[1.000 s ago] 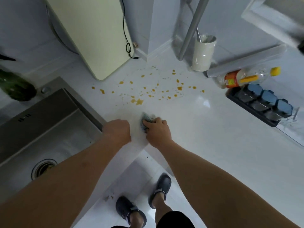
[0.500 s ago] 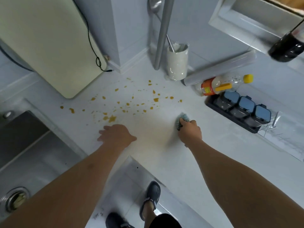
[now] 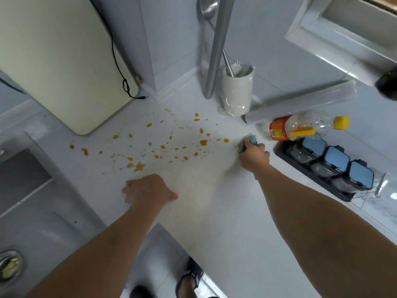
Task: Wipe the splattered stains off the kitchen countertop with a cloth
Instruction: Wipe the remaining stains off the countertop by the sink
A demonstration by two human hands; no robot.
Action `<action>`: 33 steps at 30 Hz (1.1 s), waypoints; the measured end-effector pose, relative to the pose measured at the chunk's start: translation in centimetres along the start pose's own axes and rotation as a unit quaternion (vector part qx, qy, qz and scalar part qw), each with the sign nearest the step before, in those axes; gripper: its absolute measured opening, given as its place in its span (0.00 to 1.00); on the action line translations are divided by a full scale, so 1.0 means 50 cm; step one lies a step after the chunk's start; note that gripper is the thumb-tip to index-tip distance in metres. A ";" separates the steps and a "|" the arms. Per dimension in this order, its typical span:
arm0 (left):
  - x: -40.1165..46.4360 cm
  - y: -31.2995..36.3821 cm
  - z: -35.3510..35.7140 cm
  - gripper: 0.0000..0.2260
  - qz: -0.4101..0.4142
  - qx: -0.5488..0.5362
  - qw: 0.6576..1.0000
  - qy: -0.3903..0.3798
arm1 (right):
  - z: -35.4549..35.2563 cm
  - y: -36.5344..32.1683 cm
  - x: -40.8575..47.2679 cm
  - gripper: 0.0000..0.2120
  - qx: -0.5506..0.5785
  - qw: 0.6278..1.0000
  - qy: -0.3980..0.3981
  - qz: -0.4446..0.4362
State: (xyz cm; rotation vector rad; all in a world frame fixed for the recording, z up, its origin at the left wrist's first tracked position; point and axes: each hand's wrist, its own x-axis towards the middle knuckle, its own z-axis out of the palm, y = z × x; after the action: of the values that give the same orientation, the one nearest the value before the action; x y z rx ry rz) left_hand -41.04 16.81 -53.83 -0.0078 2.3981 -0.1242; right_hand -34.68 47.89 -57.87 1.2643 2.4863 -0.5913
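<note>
A: Where's the cloth (image 3: 249,143)?

B: Bunched under the right hand (image 3: 255,158), down on the table (image 3: 214,211). The fingers are curled tight over it; only a blue-green wad shows past the knuckles, on the far side.

A: And the stains (image 3: 163,145) relative to that?

B: To the left of the cloth. The nearest orange drops sit just beside it; the rest spread away leftward as a band whose long axis runs across the table, toward the sink (image 3: 25,190). Largest blot is at the near-left end, close to the left hand (image 3: 148,191).

A: Left hand doing anything?

B: Resting on the table, holding nothing that I can see. Fingers point away and look loosely bent. Judgement: it's a brace, not a working hand.

A: So which hand works?

B: The right one has the cloth and sits at the band's right end, so a leftward sweep along the band looks like the natural stroke.

A: Room?

B: Open table to the left and nearer the body. Tight on the right: a lying bottle (image 3: 300,129) just beside the cloth, a tray of blue-lidded jars (image 3: 335,166) near the wrist. Beyond: a white utensil holder (image 3: 236,93) and a cream cutting board (image 3: 55,61) leaning at the wall. The sink rim bounds the far-left end.
</note>
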 end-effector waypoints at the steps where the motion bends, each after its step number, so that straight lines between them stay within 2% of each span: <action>1: 0.003 0.003 -0.002 0.35 0.001 0.004 1.000 0.001 | -0.003 -0.010 0.008 0.30 -0.002 1.000 0.004 -0.001; 5: 0.015 0.008 -0.002 0.37 -0.005 0.014 1.000 0.004 | 0.045 -0.064 -0.021 0.32 -0.015 0.997 0.013 -0.079; 10: 0.012 0.009 -0.008 0.36 0.014 0.006 1.000 0.019 | 0.049 -0.043 -0.065 0.35 -0.071 0.974 -0.040 -0.211; 13: 0.006 0.008 -0.010 0.36 0.011 -0.003 1.000 0.016 | 0.019 -0.017 -0.039 0.34 -0.102 0.981 -0.014 -0.163; 15: 0.003 0.007 -0.010 0.36 0.013 -0.003 1.000 0.022 | 0.006 -0.037 -0.014 0.27 -0.095 0.989 -0.004 -0.110; 18: 0.000 0.007 -0.013 0.35 0.011 0.001 1.000 0.026 | -0.005 -0.088 0.021 0.20 -0.041 0.995 0.015 -0.089; 22: 0.000 0.007 -0.017 0.33 0.011 0.007 0.999 0.032 | 0.013 -0.158 0.020 0.22 -0.006 0.991 0.019 -0.134; 24: -0.002 0.007 -0.018 0.32 0.011 0.008 0.999 0.034 | 0.039 -0.190 -0.008 0.26 -0.014 0.985 -0.002 -0.172; 29: -0.007 0.006 -0.022 0.33 0.019 0.009 0.999 0.029 | 0.075 -0.157 -0.070 0.31 -0.118 0.946 -0.049 -0.297; 31: -0.008 0.004 -0.022 0.33 0.019 0.005 0.999 0.027 | 0.052 -0.111 -0.060 0.29 -0.111 0.951 -0.037 -0.286; 33: -0.008 0.005 -0.020 0.33 0.018 0.006 1.000 0.024 | 0.022 -0.075 -0.031 0.25 -0.103 0.965 -0.012 -0.240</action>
State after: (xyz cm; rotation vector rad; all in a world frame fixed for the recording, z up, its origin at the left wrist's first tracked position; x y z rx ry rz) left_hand -41.42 17.14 -52.84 0.0452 2.4447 -0.1221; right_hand -36.75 44.29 -57.31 0.5730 2.7575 -0.4299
